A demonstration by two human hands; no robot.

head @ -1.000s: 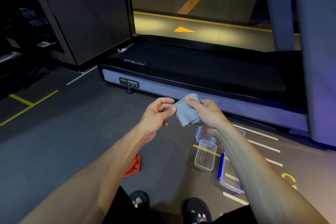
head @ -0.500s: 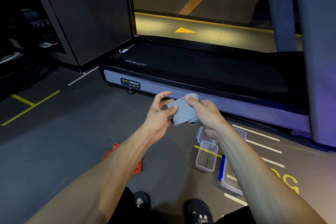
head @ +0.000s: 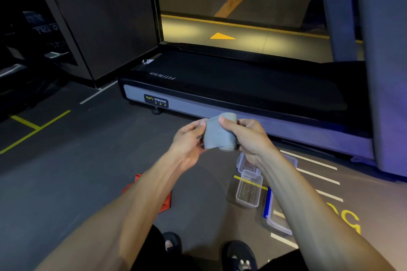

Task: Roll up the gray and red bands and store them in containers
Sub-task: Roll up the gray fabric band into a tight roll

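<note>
A gray elastic band point(head: 219, 136), mostly rolled into a cylinder, is held at the centre of the view between both hands. It is gripped from the right by the right hand point(head: 251, 138), thumb on top, and pinched at its left edge by the left hand point(head: 189, 141). A flat red band point(head: 164, 200) is seen on the dark floor at 7 o'clock. Clear plastic containers point(head: 248, 189) are set on the floor at 5 o'clock, beside a blue-edged lid point(head: 275, 220). A black treadmill point(head: 242, 86) is seen at 12 o'clock.

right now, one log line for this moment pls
phase: rolling | gray band: nearly rolled, held by left hand and right hand | red band: on floor, unrolled | clear container: open, empty
</note>
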